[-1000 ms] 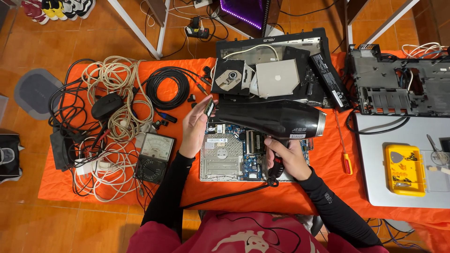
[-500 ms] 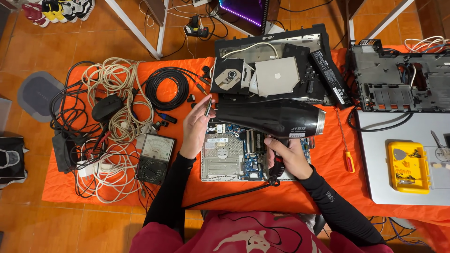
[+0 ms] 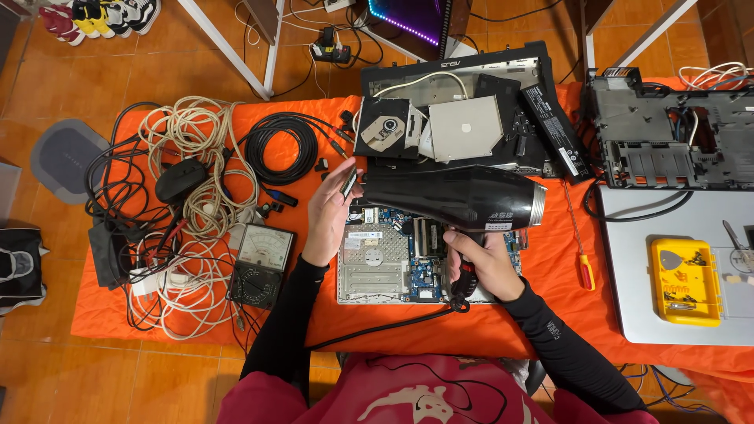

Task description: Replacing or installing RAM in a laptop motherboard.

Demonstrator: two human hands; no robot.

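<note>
Head view: black hair dryer [image 3: 455, 196] is hovering over the circuit board [image 3: 408, 255], nozzle pointing left. Looks rigid, smooth plastic, moderately heavy up front; best taken by the handle below the barrel. Right hand [image 3: 479, 263] is wrapping that handle, grip clamped tight around it, cord trailing toward the person. Left hand [image 3: 334, 208] is sitting at the nozzle end, left of the board, fingers loosely curled, pinching a small dark flat piece [image 3: 349, 182], nozzle attachment maybe, can't tell. Analog multimeter [image 3: 261, 263] is lying left of the board on the orange cloth [image 3: 550, 314].
</note>
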